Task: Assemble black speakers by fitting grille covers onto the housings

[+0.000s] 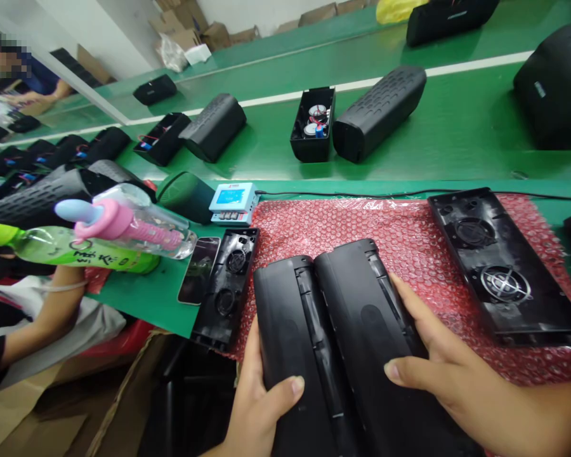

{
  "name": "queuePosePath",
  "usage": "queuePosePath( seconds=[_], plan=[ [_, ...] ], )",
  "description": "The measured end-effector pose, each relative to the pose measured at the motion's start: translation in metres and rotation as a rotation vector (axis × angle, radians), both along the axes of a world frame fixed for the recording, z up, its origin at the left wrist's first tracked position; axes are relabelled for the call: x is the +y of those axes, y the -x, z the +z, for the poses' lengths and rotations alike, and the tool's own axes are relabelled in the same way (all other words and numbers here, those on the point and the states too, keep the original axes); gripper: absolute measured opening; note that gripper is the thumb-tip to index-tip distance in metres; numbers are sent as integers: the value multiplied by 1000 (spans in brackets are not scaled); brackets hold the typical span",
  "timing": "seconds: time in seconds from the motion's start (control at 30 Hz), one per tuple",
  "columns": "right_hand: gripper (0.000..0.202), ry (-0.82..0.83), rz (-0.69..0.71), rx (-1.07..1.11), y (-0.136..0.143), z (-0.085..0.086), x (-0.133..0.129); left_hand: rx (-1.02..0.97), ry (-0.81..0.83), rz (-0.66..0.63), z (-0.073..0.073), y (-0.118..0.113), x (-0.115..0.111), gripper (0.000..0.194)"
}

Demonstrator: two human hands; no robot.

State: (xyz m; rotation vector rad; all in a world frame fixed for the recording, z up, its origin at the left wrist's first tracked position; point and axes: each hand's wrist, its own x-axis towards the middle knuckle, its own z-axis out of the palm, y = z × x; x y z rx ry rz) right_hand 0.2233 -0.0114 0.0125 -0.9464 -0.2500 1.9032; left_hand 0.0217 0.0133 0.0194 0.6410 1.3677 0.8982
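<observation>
Two long black speaker housings lie side by side between my hands, above the near edge of red bubble wrap (333,222). My left hand (261,393) grips the left speaker housing (285,330), thumb on top and fingers along its outer side. Around the right speaker housing (361,317) my right hand (438,362) is closed in the same way. To the right rests a black speaker panel (528,266) with two round openings, one showing a silvery grille. A narrower black panel (226,285) lies left of the housings, beside a phone (200,270).
A light-blue device (233,202) with a screen trails a black cable (342,193). Bottles, including a green bottle (95,249), stand in front of a person's arm (42,317). On the green line behind are an open speaker shell (313,143) with wires and a patterned speaker case (380,114).
</observation>
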Motion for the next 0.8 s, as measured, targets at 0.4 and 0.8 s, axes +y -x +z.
queuePosePath(
  seconds=[0.4, 0.8],
  plan=[
    [95, -21, -15, -4, -1, -4, -1, -71, -77, -89, -17, 15, -2, 90],
    [95, -45, 1, -103, 0, -5, -2, -115, -62, -106, -13, 14, 0, 94]
  ],
)
